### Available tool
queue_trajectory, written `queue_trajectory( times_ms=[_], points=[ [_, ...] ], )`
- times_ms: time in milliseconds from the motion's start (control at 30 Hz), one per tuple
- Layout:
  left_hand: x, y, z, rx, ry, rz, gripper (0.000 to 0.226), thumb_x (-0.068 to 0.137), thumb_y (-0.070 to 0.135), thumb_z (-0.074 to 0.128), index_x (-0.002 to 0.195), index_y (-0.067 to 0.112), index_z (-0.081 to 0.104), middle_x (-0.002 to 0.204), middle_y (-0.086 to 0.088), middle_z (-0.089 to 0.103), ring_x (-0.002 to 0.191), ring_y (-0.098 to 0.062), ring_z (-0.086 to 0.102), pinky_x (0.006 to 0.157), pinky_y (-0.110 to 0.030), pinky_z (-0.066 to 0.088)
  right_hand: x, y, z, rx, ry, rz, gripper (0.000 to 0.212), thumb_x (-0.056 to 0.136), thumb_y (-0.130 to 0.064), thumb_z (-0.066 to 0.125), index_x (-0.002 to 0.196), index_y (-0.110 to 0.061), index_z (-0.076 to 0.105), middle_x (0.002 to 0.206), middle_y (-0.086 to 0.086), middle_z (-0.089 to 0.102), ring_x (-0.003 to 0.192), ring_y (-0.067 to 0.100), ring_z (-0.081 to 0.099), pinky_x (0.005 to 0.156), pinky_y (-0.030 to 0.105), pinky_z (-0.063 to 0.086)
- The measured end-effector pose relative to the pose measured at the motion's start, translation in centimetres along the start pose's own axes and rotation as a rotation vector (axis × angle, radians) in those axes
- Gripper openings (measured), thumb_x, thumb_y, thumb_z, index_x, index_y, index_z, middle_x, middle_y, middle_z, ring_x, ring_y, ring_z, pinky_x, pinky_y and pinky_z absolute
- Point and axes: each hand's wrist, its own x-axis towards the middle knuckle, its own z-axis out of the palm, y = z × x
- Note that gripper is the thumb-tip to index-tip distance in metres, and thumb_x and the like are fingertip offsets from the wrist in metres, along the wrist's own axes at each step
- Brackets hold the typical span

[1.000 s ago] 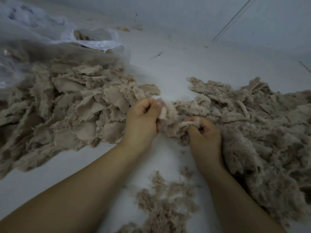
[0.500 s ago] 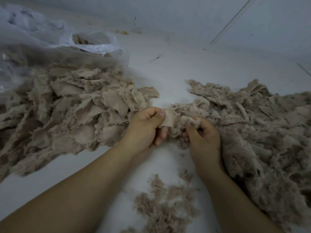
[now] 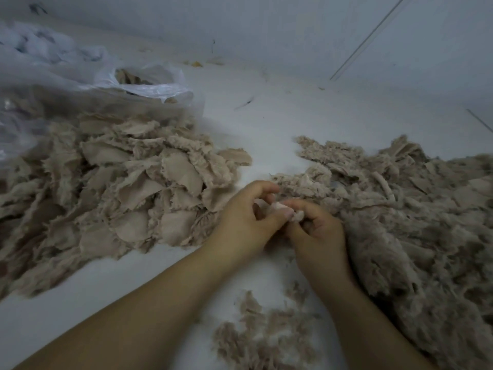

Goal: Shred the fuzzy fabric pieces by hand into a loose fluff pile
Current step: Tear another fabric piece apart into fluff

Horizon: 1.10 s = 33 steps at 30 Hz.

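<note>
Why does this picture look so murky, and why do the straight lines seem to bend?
Head view: dim, bluish light with soft shadows and no glare; the wide lens bends the wall seam; the hands and fabric piece look slightly soft.

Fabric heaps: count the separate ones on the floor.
3. A heap of whole pieces on the left, a shredded fluff pile on the right, a small fluff patch between the forearms. More fabric shows inside the plastic bag.
</note>
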Motion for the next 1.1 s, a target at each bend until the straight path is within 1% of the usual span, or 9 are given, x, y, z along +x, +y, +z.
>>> queue_trajectory(
  times_ms=[100, 267, 433, 533, 667, 800, 967, 1067, 1100],
  points=[
    [-0.2, 0.3, 0.1, 0.13, -0.002, 0.152, 0.017, 0.087, 0.01, 0.071, 0.094, 0.026, 0.073, 0.089, 0.008, 0.069, 0.07, -0.003, 0.059, 0.066, -0.022, 0.047, -0.1, 0.0, 0.0, -0.048, 0.0, -0.02, 0.013, 0.086, -0.024, 0.062, 0.09, -0.032, 0.072, 0.081, -0.002, 0.074, 0.075, 0.018, 0.071, 0.066, 0.044, 0.059],
    [-0.4, 0.4, -0.2, 0.021, 0.046, 0.166, 0.011, 0.092, 0.006, 0.064, 0.085, 0.01, 0.071, 0.068, 0.008, 0.064, 0.06, -0.003, 0.058, 0.057, -0.018, 0.045, 0.0, -0.1, 0.0, -0.091, 0.028, -0.033, 0.014, 0.092, -0.027, 0.061, 0.081, -0.029, 0.071, 0.065, 0.001, 0.068, 0.057, 0.026, 0.061, 0.052, 0.045, 0.051],
    [-0.1, 0.5, -0.5, -0.164, 0.097, 0.116, 0.017, 0.094, 0.003, 0.06, 0.082, 0.012, 0.067, 0.068, -0.005, 0.06, 0.062, -0.013, 0.052, 0.059, -0.023, 0.044, 0.3, 0.0, -0.1, 0.009, 0.111, 0.012, 0.039, 0.099, -0.01, 0.054, 0.065, -0.026, 0.065, 0.05, -0.012, 0.05, 0.045, 0.003, 0.04, 0.044, 0.018, 0.036],
    [0.2, 0.2, -0.7, -0.235, 0.138, 0.059, 0.018, 0.095, 0.002, 0.057, 0.081, 0.011, 0.065, 0.062, -0.007, 0.055, 0.054, -0.014, 0.048, 0.052, -0.023, 0.041, 0.4, -0.1, -0.2, 0.037, 0.125, 0.021, 0.035, 0.098, -0.005, 0.054, 0.07, -0.026, 0.062, 0.054, -0.014, 0.05, 0.047, 0.0, 0.041, 0.046, 0.014, 0.035],
    [0.1, 0.3, -0.2, -0.365, 0.077, 0.001, 0.022, 0.098, 0.001, 0.051, 0.083, 0.014, 0.061, 0.052, -0.003, 0.057, 0.039, -0.012, 0.049, 0.042, -0.018, 0.039, 0.2, -0.1, 0.2, -0.072, -0.012, -0.011, 0.008, 0.078, -0.009, 0.067, 0.086, -0.007, 0.067, 0.092, 0.013, 0.062, 0.071, 0.024, 0.063, 0.061, 0.038, 0.053],
    [-0.2, 0.8, 0.4, -0.369, 0.037, 0.002, 0.021, 0.099, 0.001, 0.05, 0.086, 0.013, 0.061, 0.058, -0.032, 0.053, 0.038, -0.02, 0.043, 0.04, -0.021, 0.036, 0.2, 0.3, 0.1, -0.2, -0.03, -0.045, 0.01, 0.078, -0.01, 0.072, 0.071, -0.006, 0.066, 0.079, 0.012, 0.063, 0.068, 0.026, 0.063, 0.06, 0.042, 0.053],
    [0.0, 1.1, -0.1, -0.46, 0.05, -0.015, 0.017, 0.097, -0.005, 0.048, 0.088, 0.007, 0.056, 0.041, 0.002, 0.052, 0.029, -0.008, 0.038, 0.036, -0.014, 0.03, 0.2, 0.3, 0.1, -0.144, -0.005, -0.044, 0.024, 0.088, -0.003, 0.067, 0.069, -0.017, 0.069, 0.072, -0.004, 0.066, 0.062, 0.005, 0.06, 0.059, 0.024, 0.046],
    [-0.1, 0.9, -0.2, -0.39, 0.034, -0.037, 0.018, 0.094, -0.005, 0.055, 0.087, 0.011, 0.059, 0.048, 0.002, 0.058, 0.032, -0.01, 0.039, 0.037, -0.017, 0.032, 0.0, -0.3, 0.2, 0.026, -0.025, 0.012, 0.009, 0.078, -0.019, 0.062, 0.079, -0.017, 0.07, 0.067, 0.006, 0.067, 0.059, 0.016, 0.058, 0.055, 0.032, 0.047],
    [-0.2, 0.8, -0.1, -0.356, 0.017, -0.042, 0.018, 0.093, -0.005, 0.056, 0.088, 0.012, 0.06, 0.052, -0.001, 0.061, 0.034, -0.01, 0.042, 0.038, -0.018, 0.034, -0.1, -0.3, 0.2, 0.049, -0.03, 0.011, 0.02, 0.076, -0.029, 0.061, 0.085, -0.014, 0.07, 0.071, 0.013, 0.067, 0.062, 0.026, 0.061, 0.057, 0.04, 0.05]
  ],
)
